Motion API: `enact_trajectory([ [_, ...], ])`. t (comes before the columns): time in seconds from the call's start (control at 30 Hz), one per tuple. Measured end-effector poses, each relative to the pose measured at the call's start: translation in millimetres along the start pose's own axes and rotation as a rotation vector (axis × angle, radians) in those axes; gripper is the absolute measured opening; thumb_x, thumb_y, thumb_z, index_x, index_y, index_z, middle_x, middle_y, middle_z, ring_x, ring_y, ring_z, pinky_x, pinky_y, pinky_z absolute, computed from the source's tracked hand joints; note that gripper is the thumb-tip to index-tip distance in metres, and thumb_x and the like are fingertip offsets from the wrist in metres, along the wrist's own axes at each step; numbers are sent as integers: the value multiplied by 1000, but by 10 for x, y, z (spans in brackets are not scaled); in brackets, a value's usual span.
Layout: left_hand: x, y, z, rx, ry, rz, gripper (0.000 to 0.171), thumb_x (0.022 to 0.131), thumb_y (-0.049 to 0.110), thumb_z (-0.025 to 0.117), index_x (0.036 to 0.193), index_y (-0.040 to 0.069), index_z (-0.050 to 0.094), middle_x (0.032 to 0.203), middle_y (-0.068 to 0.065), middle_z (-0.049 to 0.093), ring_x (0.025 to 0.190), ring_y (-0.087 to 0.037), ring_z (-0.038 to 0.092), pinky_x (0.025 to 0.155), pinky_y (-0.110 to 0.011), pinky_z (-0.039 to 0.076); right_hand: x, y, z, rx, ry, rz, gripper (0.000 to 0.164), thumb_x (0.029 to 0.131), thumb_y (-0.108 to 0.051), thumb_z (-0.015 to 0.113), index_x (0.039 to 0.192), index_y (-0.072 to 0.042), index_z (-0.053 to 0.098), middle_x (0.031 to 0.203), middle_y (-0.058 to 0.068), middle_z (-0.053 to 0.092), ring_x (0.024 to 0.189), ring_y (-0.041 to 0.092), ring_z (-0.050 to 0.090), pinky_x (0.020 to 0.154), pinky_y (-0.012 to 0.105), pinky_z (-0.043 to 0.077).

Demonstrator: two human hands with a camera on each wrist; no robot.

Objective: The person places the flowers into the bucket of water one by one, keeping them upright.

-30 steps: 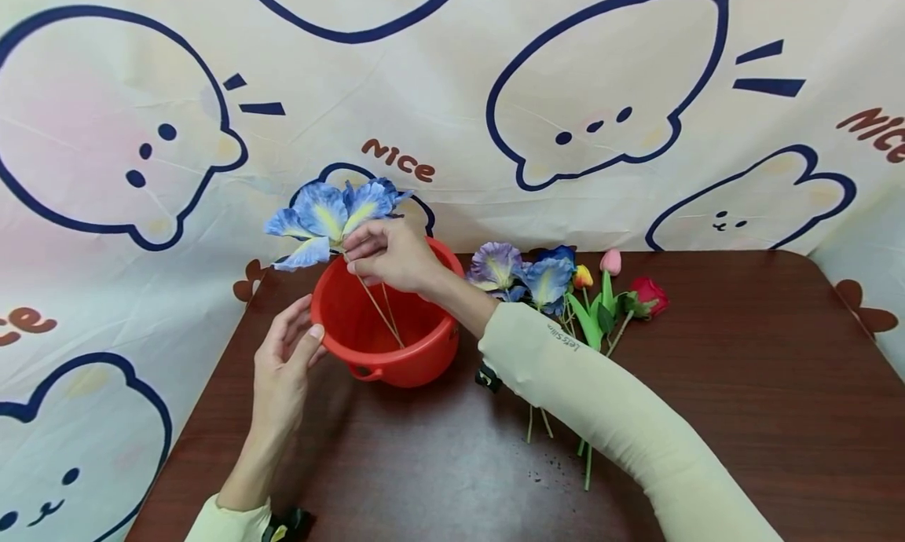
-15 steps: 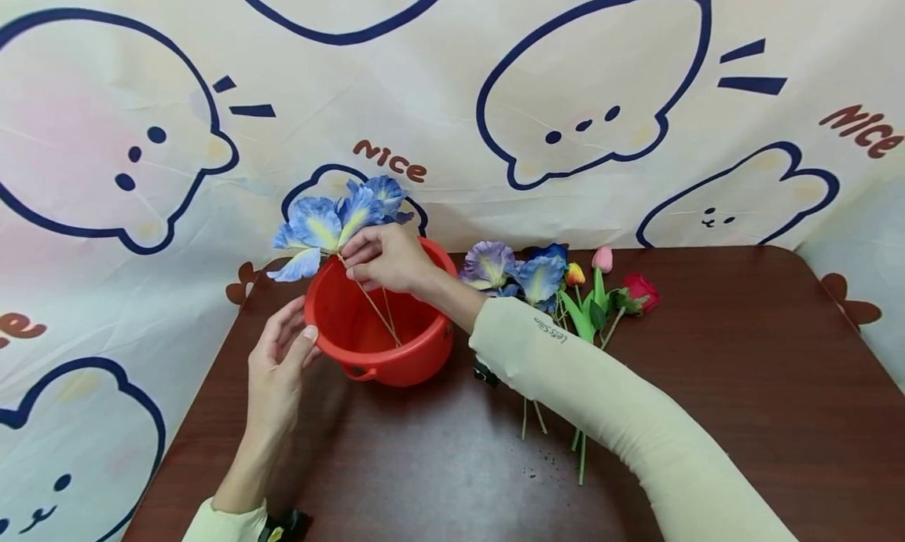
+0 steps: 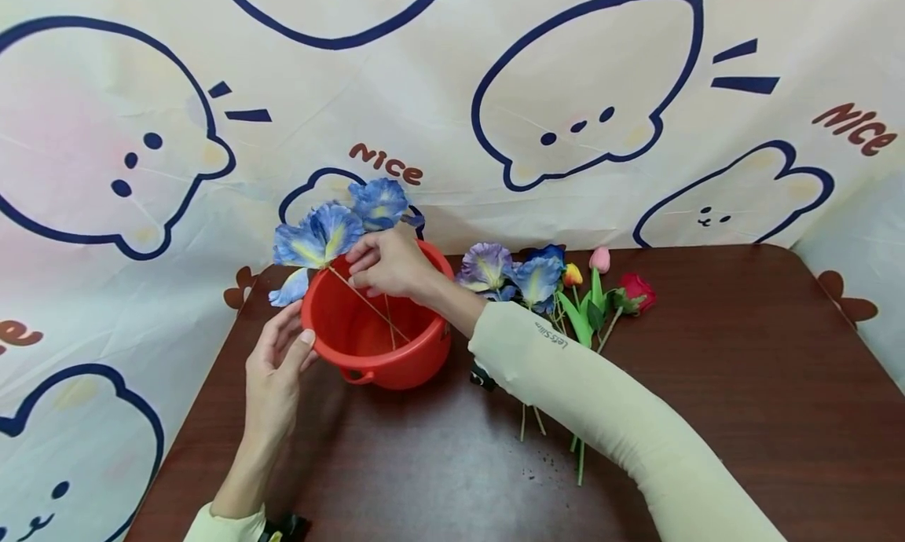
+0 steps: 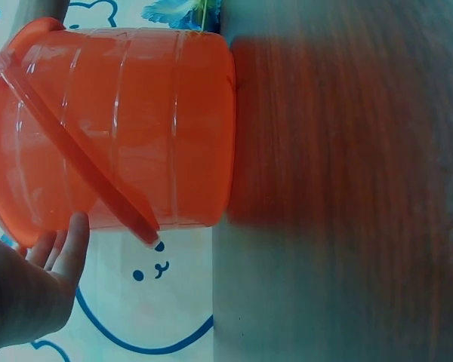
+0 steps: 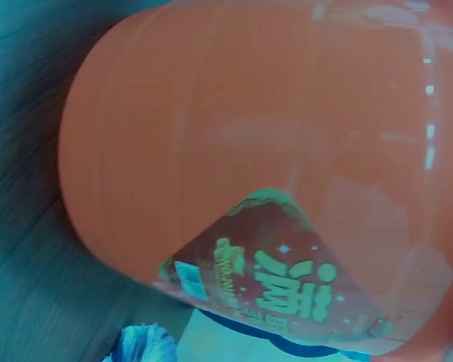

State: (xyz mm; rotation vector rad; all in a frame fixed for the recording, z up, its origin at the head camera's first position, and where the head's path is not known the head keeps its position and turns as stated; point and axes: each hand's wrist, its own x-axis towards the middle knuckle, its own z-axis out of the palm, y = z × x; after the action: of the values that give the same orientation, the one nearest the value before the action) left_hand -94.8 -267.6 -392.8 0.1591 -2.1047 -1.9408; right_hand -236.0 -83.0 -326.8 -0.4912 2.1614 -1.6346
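Note:
A red plastic bucket (image 3: 396,365) stands on the table. My left hand (image 3: 279,369) rests against its left side, thumb tip at the rim, fairly straight fingers along the outer wall; in the left wrist view, fingertips (image 4: 78,219) touch the wall below the rim. Two artificial blue irises stand in the bucket: the front iris (image 3: 318,236) leans left over the rim, and the rear iris (image 3: 380,204) rises behind my right hand. Above the bucket's opening is my right hand (image 3: 396,263), fingers loosely bent beside the front iris's stem, which runs free below them.
Right of the bucket lie a purple iris (image 3: 485,265), another blue iris (image 3: 535,279), a dark blue flower (image 3: 550,253), yellow-orange and pink tulips (image 3: 599,259) and a red rose (image 3: 639,292). Their stems pass under my right sleeve. A printed cloth (image 3: 551,212) hangs behind the table (image 3: 742,353).
The front iris's head has dropped left and down, away from my right fingers, which were pinching its stem. My left hand stays at the bucket. The whole view has shifted slightly.

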Motion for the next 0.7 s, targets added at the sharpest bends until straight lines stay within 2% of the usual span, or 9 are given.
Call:
enact_trajectory([
  [0.1, 2, -11, 0, 0, 2, 2, 49, 109, 16, 62, 157, 14, 52, 141, 0, 65, 123, -12, 68, 91, -18, 62, -77, -37, -62, -4, -8, 29, 29, 95, -3, 80, 123, -1, 73, 108, 12, 79, 103, 31, 80, 77, 33, 68],
  [0.23, 8, -20, 1, -11, 9, 11, 48, 109, 15, 62, 156, 14, 53, 140, -1, 66, 121, -12, 69, 91, -19, 62, -210, -119, -199, 31, -24, 46, 33, 96, -7, 80, 128, -2, 71, 112, 12, 78, 103, 29, 79, 79, 35, 69],
  [0.33, 6, -27, 4, -19, 13, 15, 48, 109, 13, 61, 156, 13, 53, 139, -1, 67, 120, -12, 70, 90, -19, 63, -329, -175, -324, 74, -25, 24, 34, 97, -9, 79, 130, -5, 70, 117, 13, 76, 102, 24, 78, 84, 39, 69],
  [0.53, 2, -24, -2, -17, 17, 15, 48, 109, 13, 61, 156, 12, 53, 137, 0, 67, 118, -11, 70, 90, -19, 63, -572, -213, -573, 182, -12, -38, 39, 98, -10, 78, 136, -4, 68, 123, 14, 75, 109, 26, 77, 89, 44, 68],
  [0.7, 7, -25, -1, -19, 16, 12, 48, 109, 13, 61, 156, 12, 53, 137, 0, 67, 118, -11, 70, 90, -19, 63, -784, -193, -762, 227, 43, -56, 41, 98, -12, 78, 138, -7, 68, 126, 13, 75, 115, 30, 76, 91, 45, 67],
])
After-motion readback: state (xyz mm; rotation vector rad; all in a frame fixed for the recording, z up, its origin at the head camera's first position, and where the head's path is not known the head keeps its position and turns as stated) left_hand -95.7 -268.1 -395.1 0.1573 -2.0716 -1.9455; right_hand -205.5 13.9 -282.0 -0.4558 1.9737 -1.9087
